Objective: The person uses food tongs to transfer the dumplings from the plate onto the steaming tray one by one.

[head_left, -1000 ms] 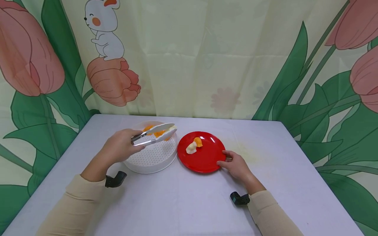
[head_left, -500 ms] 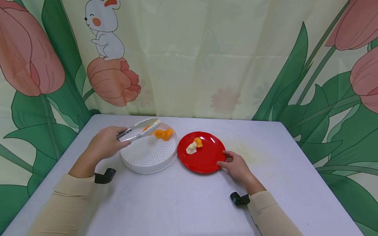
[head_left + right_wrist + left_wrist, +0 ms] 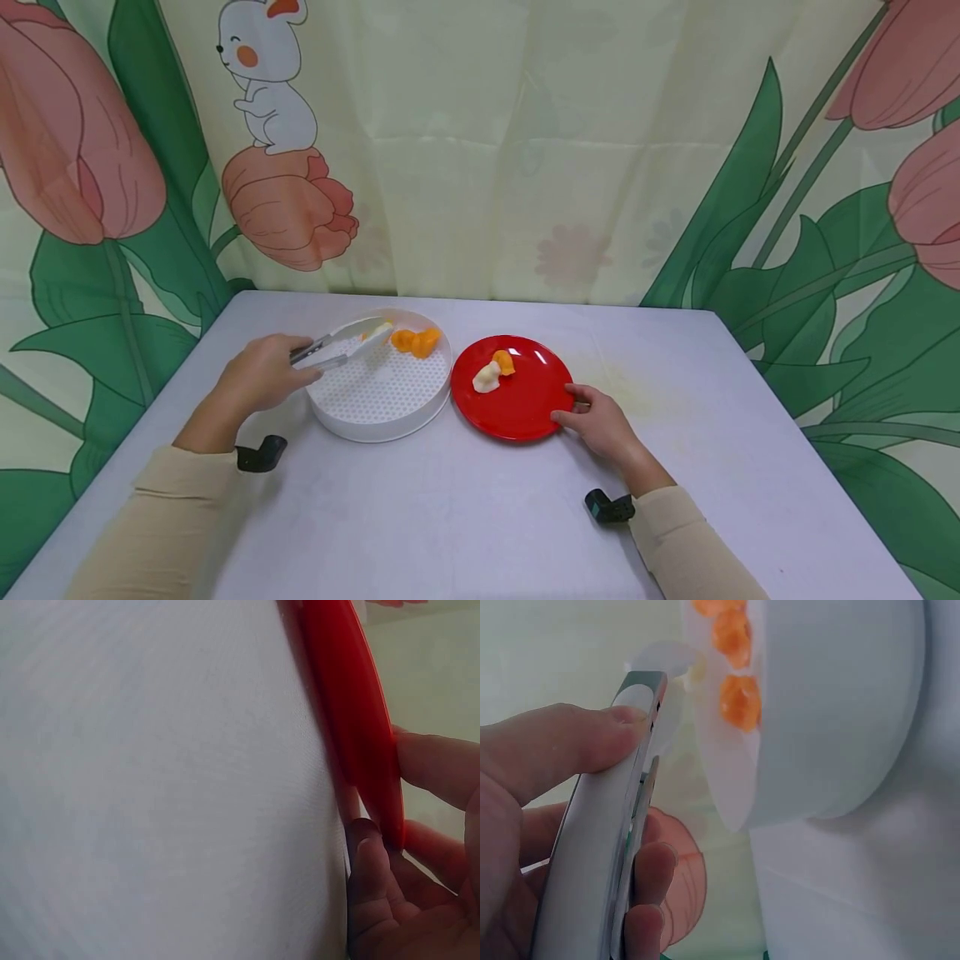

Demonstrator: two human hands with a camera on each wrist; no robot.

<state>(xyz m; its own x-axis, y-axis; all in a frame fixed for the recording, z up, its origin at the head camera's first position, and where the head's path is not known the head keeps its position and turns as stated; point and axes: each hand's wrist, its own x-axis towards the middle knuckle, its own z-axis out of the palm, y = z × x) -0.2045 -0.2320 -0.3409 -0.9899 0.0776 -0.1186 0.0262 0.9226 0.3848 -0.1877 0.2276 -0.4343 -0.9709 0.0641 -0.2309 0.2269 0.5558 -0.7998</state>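
Note:
My left hand (image 3: 262,372) grips silver tongs (image 3: 322,348) with pale tips, fingers curled round the handles in the left wrist view (image 3: 592,847). The tips reach over the far left part of a round white perforated tray (image 3: 382,427), at a pale yellow piece (image 3: 384,328). Several orange lumpy pieces (image 3: 416,342) lie in the tray beside them. With thumb and fingers my right hand (image 3: 602,419) pinches the right rim of a red plate (image 3: 517,412), also seen in the right wrist view (image 3: 367,727). On the plate sit a cream piece (image 3: 487,377) and an orange piece (image 3: 504,362).
Tray and plate stand side by side, almost touching, on a table with a white cloth (image 3: 450,517). A curtain (image 3: 480,167) printed with tulips and a rabbit hangs behind the table's back edge.
My left hand has drawn back to the left with the tongs, and their tips have sunk lower over the tray. Orange pieces behind them came into view. The right hand and plate stayed still.

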